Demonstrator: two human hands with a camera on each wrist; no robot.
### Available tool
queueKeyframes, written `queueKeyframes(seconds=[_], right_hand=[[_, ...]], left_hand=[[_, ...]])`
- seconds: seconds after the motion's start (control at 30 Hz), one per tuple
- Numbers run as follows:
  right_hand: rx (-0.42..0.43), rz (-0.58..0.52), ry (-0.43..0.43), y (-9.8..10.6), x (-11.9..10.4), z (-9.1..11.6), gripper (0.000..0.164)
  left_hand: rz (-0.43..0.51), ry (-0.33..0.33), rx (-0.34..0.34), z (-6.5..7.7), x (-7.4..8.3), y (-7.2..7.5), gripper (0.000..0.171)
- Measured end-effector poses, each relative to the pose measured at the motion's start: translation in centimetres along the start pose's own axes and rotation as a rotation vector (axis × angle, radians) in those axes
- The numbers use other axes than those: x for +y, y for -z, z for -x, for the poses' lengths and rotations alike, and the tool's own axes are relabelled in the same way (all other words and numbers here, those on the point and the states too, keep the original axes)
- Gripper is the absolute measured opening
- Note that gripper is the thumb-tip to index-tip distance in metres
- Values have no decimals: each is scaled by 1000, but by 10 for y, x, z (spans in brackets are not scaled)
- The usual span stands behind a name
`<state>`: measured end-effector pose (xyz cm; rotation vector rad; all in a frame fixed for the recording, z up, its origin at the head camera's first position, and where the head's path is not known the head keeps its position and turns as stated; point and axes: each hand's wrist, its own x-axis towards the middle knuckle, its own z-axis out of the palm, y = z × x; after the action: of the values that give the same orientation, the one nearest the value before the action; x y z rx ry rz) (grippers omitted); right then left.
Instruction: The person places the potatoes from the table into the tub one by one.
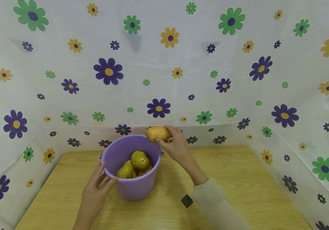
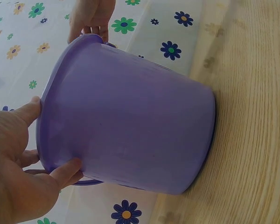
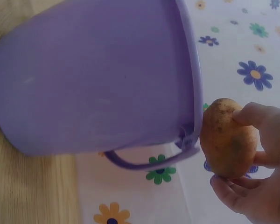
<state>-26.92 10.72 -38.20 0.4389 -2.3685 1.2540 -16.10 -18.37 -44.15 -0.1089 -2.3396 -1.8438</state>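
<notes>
A purple bucket stands upright on the wooden table. Inside lie several round yellow-green fruits or vegetables, their exact kind unclear. My left hand holds the bucket's near-left rim, thumb and fingers spread along it; the left wrist view shows fingertips against the outer wall. Above the bucket's right rim, my right hand grips a potato between thumb and fingers. In the right wrist view the brown-skinned potato appears right beside the rim; whether it touches cannot be told.
The wooden table extends to both sides of the bucket. White sheeting with printed flowers rises behind it and at both sides. A purple handle hangs along the bucket's side. A small black block sits by the right sleeve.
</notes>
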Motion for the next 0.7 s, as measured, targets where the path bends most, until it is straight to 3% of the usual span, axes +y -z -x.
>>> queueKeyframes(seconds=[0.7], right_hand=[[-209, 18, 82, -43, -38, 2, 59]], left_hand=[[20, -25, 6, 2, 1, -1, 80]])
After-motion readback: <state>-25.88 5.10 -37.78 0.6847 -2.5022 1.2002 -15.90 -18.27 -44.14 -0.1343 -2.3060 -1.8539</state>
